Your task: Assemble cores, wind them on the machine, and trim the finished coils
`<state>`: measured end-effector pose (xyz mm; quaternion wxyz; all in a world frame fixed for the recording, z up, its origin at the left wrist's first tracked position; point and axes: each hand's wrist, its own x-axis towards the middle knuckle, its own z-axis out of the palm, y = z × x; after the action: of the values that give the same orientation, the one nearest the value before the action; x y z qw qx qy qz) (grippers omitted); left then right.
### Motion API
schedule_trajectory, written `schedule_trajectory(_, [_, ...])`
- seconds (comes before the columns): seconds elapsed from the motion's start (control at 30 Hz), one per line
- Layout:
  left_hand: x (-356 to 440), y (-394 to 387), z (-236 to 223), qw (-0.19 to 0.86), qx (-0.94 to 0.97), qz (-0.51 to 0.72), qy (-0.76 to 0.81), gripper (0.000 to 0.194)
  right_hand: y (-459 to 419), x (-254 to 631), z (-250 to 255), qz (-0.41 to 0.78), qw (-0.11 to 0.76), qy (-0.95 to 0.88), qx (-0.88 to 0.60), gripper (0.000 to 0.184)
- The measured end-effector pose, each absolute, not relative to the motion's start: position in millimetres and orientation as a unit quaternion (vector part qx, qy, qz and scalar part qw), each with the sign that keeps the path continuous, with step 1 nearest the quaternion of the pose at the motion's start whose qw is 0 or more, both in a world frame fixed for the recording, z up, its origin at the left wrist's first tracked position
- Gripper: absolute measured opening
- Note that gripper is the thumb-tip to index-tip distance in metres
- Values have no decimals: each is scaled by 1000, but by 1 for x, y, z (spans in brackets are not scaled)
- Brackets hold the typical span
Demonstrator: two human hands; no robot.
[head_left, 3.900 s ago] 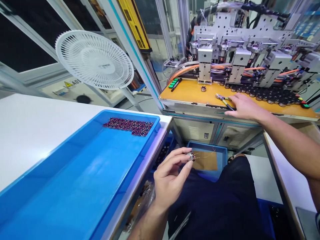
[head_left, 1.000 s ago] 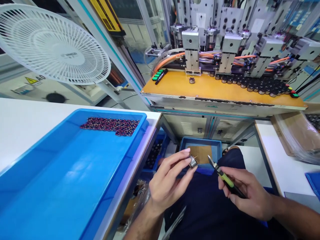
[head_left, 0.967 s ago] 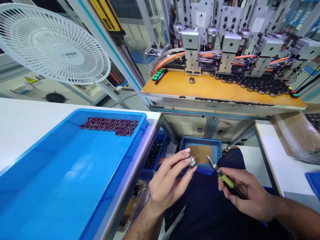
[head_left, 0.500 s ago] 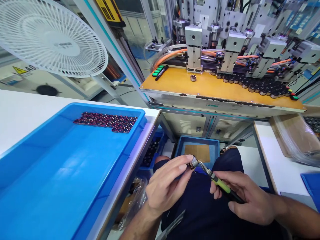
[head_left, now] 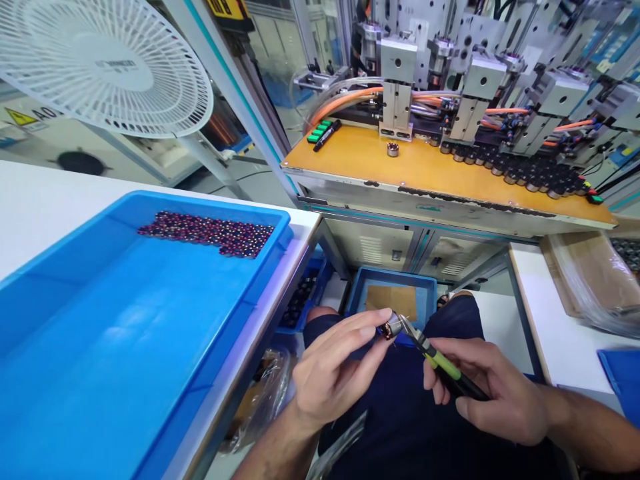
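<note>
Between the thumb and fingers of my left hand (head_left: 340,367) is a small round motor stator (head_left: 391,327), a metal ring with copper windings inside and thin wire ends sticking out. My right hand (head_left: 493,387) is closed around a pair of wire cutters (head_left: 443,365) with green and black handles. The cutters point up and left, and their jaw tips are right at the stator's edge, by the wires. Whether the jaws are closed on a wire is too small to tell. Both hands are above my lap.
A large blue tray (head_left: 260,313) on the left table holds many stators (head_left: 210,233) at its far end. A machine with an orange worktop (head_left: 345,167) stands ahead, bearing a single stator (head_left: 393,150), a marker (head_left: 327,136) and rows of parts. A blue bin (head_left: 425,287) sits below.
My right hand has picked up the cutters from the orange worktop and brought them to the stator. The long wires seen earlier on the stator are now short. The view has tilted down.
</note>
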<state>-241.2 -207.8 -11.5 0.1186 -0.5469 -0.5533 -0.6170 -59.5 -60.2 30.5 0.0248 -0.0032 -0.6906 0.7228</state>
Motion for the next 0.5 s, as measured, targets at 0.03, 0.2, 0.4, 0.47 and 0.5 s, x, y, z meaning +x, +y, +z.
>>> schedule_trajectory(0.03, [-241,-208,-12,114,-543,-621,-554,67,-60,-60,30,725,24,-688,-4,55])
schedule_trajectory(0.2, [-240,-208,-15,105,-533,-629,-556,61,-60,-61,31,731,14,-682,-10,59])
schedule_trajectory(0.4, [-239,-209,-16,98,-526,-636,-556,65,-60,-62,31,741,11,-671,-13,71])
schedule_trajectory(0.47, [-239,-209,-18,94,-523,-639,-557,67,-60,-62,30,744,14,-668,-9,72])
schedule_trajectory(0.5, [-239,-210,-19,92,-521,-639,-558,68,-60,-62,30,744,15,-667,-6,72])
